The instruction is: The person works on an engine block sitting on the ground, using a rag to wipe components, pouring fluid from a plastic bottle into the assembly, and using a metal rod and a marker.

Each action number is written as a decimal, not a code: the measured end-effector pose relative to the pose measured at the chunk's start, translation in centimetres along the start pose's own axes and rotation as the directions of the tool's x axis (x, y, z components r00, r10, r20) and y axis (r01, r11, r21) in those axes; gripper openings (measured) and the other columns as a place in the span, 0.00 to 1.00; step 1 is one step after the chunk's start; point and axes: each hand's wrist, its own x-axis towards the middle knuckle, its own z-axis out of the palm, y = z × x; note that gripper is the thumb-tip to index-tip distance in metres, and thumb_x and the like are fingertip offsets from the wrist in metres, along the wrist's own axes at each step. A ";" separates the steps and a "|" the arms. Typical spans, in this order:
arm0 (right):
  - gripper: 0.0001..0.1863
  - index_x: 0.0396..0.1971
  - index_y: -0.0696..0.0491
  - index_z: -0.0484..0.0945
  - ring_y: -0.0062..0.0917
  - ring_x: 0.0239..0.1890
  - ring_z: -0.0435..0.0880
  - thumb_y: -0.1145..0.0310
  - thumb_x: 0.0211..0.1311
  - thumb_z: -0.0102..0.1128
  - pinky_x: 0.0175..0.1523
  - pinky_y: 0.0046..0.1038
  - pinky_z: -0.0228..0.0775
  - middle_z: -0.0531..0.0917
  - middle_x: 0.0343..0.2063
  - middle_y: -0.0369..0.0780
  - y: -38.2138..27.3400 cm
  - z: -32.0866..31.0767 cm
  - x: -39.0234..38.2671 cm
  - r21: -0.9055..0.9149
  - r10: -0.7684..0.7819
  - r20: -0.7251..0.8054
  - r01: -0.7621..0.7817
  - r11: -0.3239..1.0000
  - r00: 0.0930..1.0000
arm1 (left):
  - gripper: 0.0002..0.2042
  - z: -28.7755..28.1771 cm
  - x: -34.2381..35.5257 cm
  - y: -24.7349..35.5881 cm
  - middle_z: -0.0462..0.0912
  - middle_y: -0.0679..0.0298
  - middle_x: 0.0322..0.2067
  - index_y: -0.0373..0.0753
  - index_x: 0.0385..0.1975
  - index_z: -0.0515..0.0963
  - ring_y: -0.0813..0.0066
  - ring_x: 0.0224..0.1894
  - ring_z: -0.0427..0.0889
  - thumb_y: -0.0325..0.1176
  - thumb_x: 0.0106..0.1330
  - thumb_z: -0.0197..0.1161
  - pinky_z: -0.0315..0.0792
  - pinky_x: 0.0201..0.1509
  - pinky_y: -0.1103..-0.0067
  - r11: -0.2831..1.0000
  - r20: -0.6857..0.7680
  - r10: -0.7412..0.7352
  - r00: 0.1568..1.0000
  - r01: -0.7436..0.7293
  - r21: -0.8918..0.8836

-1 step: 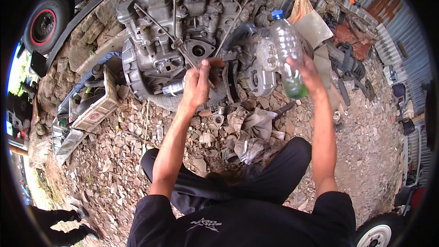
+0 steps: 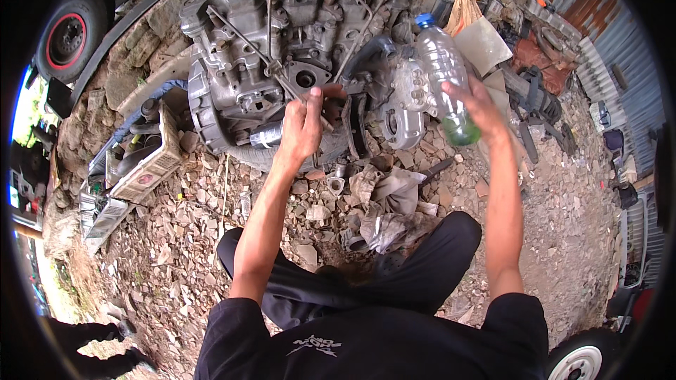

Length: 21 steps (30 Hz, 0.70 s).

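Note:
In my right hand [image 2: 479, 109] is a clear plastic bottle [image 2: 438, 46] with a blue cap, its fingers wrapped round the lower half. The bottle leans with its cap up and to the left, and a little green liquid lies at its bottom. My left hand [image 2: 303, 130] is closed round the lower end of a metal rod [image 2: 282, 79], in front of a large dirty grey engine block [image 2: 232, 49]. Part of the rod is hidden behind my fingers. Other long metal rods lean against the engine, and a small silver cylinder [image 2: 266, 136] sits low beside my left hand.
A tyre [image 2: 260, 160] lies under the engine. Grey rags [image 2: 398, 193] rest on the gravel between my knees and the engine. A crate of parts [image 2: 151, 155] stands on the left, with scattered parts [image 2: 542, 98] on the right. Another person's legs [image 2: 98, 341] show at lower left.
My right hand and the bottle have shifted slightly right, and the bottle leans a little more. My left hand stays nearly in place on the rod.

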 end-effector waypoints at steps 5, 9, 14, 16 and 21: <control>0.55 0.61 0.63 0.70 0.43 0.57 0.78 0.29 0.44 0.65 0.62 0.39 0.68 0.80 0.52 0.55 -6.1 -3.6 6.1 -0.795 0.184 0.022 -0.094 0.599 0.983 | 0.26 1.4 4.5 0.1 0.82 0.52 0.45 0.30 0.50 0.78 0.66 0.46 0.79 0.41 0.77 0.34 0.71 0.54 0.71 0.911 -0.114 0.381 0.918 -0.352 0.213; 0.53 0.60 0.62 0.71 0.44 0.56 0.78 0.33 0.42 0.67 0.62 0.35 0.69 0.79 0.53 0.55 -10.9 -2.0 10.6 -0.927 0.329 0.114 -0.018 0.374 0.938 | 0.22 2.5 5.9 -1.7 0.75 0.44 0.53 0.32 0.56 0.73 0.50 0.56 0.74 0.38 0.74 0.37 0.66 0.62 0.65 0.936 -0.163 0.323 0.932 -0.290 0.199; 0.48 0.58 0.59 0.74 0.42 0.53 0.81 0.41 0.40 0.73 0.58 0.35 0.72 0.82 0.51 0.51 -11.9 -2.3 14.2 -0.988 0.316 0.089 0.043 0.151 0.945 | 0.22 4.6 7.1 -2.2 0.81 0.42 0.41 0.37 0.59 0.70 0.40 0.49 0.78 0.41 0.75 0.35 0.69 0.55 0.59 0.980 -0.204 0.113 0.972 -0.076 0.183; 0.46 0.57 0.60 0.75 0.42 0.52 0.81 0.43 0.39 0.74 0.57 0.35 0.73 0.82 0.50 0.51 -12.3 -1.9 14.9 -0.989 0.330 0.090 0.044 0.144 0.940 | 0.22 4.1 7.1 -2.5 0.81 0.40 0.31 0.37 0.57 0.71 0.36 0.41 0.79 0.43 0.74 0.35 0.70 0.48 0.54 0.970 -0.141 0.072 0.987 -0.036 0.241; 0.45 0.55 0.59 0.76 0.41 0.52 0.82 0.46 0.38 0.76 0.56 0.34 0.73 0.83 0.49 0.51 -13.3 -1.6 14.7 -0.991 0.278 0.074 0.039 0.130 0.958 | 0.21 4.2 7.1 -3.0 0.80 0.35 0.29 0.35 0.53 0.72 0.33 0.39 0.79 0.42 0.74 0.37 0.70 0.46 0.52 0.972 -0.113 0.029 0.993 -0.002 0.235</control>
